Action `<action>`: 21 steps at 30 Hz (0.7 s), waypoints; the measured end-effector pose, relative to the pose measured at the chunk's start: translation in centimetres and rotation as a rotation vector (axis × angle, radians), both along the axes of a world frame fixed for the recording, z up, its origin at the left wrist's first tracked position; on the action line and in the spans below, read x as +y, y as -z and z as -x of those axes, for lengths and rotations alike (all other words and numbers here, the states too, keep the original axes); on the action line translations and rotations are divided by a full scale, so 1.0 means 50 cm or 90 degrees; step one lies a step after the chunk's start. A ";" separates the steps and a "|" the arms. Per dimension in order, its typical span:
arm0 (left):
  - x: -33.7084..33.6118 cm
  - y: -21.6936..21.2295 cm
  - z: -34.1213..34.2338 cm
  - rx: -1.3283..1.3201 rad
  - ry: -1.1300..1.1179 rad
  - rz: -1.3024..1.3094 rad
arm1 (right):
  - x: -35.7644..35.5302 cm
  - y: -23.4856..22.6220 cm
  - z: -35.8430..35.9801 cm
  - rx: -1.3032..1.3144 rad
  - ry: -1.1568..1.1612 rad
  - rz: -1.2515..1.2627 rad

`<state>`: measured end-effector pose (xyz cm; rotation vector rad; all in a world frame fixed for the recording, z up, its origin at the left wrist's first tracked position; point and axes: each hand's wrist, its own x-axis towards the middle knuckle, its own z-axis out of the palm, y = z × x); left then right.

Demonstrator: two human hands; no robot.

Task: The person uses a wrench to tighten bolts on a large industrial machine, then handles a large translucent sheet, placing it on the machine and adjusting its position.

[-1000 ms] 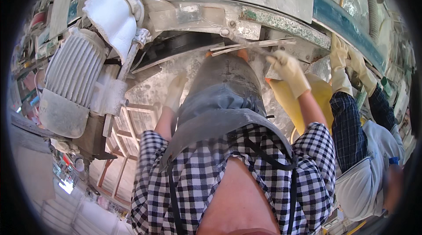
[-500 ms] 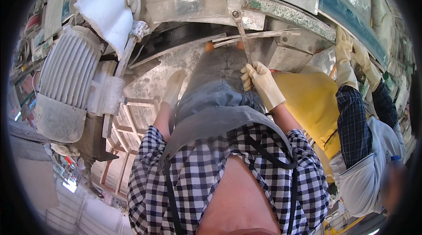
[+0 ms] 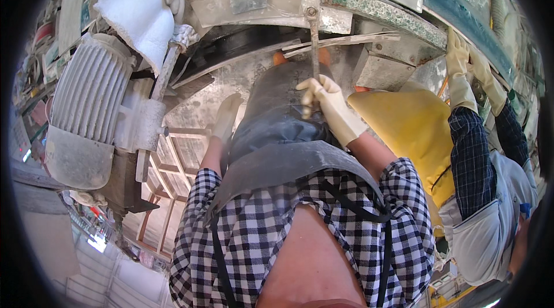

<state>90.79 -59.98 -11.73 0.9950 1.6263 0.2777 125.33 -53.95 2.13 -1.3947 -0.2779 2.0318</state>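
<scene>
Wrench (image 3: 315,42); where is it, and what has it?

In front of my apron (image 3: 271,94), running straight away from me, its far end at a bolt (image 3: 311,12) on the beam (image 3: 216,11); my right hand (image 3: 328,101) has its fingers curled around the near end.

Why so far down the handle?

For leverage, I'd judge; a grip well away from the bolt gives more turning force; between the two, the shaft crosses over some thin slats (image 3: 352,41).

And the other hand?

My left hand (image 3: 227,115) hangs beside the apron, well apart from the wrench, probably because one hand is enough; its palm is out of sight, so I cannot tell whether it grips anything.

What else is hard to make out?

The wrench's near tip, hidden in my grip; how snugly its far end fits the bolt; the dark space under the beam; a co-worker's hands (image 3: 459,57) reach to the blue rail (image 3: 467,22), perhaps for support, but the fingertips are unclear; that person fades into the right rim.
</scene>
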 end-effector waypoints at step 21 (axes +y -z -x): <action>0.003 -0.070 -0.036 0.041 -0.027 -0.011 | 0.209 0.046 -0.334 -0.952 -0.553 -0.364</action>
